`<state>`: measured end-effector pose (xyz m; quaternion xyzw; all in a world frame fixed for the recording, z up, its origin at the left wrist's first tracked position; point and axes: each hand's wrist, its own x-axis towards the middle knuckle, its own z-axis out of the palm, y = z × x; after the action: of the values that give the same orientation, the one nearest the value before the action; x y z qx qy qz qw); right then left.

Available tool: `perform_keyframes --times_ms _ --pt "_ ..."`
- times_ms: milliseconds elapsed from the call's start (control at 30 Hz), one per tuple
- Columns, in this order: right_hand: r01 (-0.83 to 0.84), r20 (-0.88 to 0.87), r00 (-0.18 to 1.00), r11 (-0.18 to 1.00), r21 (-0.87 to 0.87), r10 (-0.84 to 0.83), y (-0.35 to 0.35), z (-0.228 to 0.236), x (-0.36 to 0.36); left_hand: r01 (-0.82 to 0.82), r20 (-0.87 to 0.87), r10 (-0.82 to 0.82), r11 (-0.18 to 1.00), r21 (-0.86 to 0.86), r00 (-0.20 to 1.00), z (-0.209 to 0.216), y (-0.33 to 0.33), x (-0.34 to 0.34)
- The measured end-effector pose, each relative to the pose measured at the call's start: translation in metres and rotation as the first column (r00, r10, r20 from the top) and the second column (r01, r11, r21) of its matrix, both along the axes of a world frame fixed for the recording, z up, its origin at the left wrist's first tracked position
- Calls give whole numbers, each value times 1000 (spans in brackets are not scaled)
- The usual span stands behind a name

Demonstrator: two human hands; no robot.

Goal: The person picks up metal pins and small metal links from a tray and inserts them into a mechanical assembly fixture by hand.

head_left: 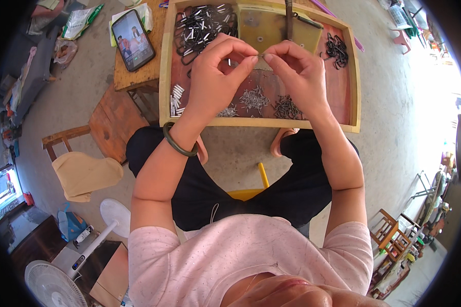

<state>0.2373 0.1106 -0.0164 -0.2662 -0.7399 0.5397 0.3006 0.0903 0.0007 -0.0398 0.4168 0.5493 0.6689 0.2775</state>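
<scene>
- The person sits over a shallow wooden tray (pixel 349 77) that rests across a low tabletop (pixel 138 77), both forearms reaching up into it.
- The left hand (pixel 217 77) and the right hand (pixel 294 71) are brought together above the middle of the tray, fingertips almost touching.
- Between the two pinches sits a tiny metal piece (pixel 261 54); thumb and forefinger of each hand are closed on it from either side. It is too small to tell its exact shape.
- A dark green bangle (pixel 176 144) circles the left wrist.
- Just below the hands, on the tray floor, lie loose heaps of small grey metal pins (pixel 254 98), with a darker heap (pixel 288 107) beside them to the right.
- At the tray's lower left corner lies a little cluster of white tubes (pixel 176 99).
- The upper left corner holds a tangled pile of black clips mixed with white pieces (pixel 202 25); a smaller bunch of black clips (pixel 337 50) lies near the right wall.
- A yellowish plate (pixel 261 25) stands at the back of the tray, with a dark upright bar (pixel 289 18) on it.
- A smartphone (pixel 132 40) lies on the tabletop left of the tray, its screen lit.
- On the floor at the lower left stands a white fan (pixel 51 284), and a wooden stool (pixel 64 138) with a tan cloth (pixel 84 174) stands just beside the person's left knee.
</scene>
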Motion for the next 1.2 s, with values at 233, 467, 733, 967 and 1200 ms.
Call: perform_keyframes --times_ms 233,467,733,967,1200 --pt "-102 135 985 992 -69 110 11 7 5 -129 -744 223 975 184 630 7 -7 -1" --pt "-266 152 922 866 -424 357 22 21 16 62 -563 -11 995 72 826 13 -14 -5" --pt "-195 117 962 922 -335 246 17 13 8 27 -602 23 997 74 799 12 -7 -9" --pt "-191 171 958 956 -221 231 26 -1 9 -78 -550 -25 983 -163 835 17 -7 5" --pt "-86 -28 991 780 620 131 7 5 -1 92 -41 -108 955 -283 993 8 -6 -7"
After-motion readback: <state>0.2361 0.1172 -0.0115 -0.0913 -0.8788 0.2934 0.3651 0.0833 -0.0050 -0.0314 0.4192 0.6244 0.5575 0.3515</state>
